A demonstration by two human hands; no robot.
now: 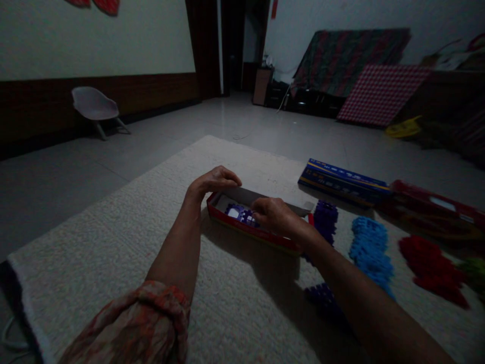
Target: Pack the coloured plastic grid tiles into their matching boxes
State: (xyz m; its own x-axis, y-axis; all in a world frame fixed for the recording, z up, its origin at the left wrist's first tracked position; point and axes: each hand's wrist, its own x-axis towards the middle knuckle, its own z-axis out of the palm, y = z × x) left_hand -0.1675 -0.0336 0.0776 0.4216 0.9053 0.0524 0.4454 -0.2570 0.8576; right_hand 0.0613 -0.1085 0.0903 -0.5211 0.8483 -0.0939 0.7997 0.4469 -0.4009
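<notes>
a pale, nubbly mat lies spread on the tiled floor. on it sits an open red-sided box, with purple pieces heaped just beside its right end. farther right lie light blue pieces, red pieces and some green pieces; beyond them rests a dark blue box.
</notes>
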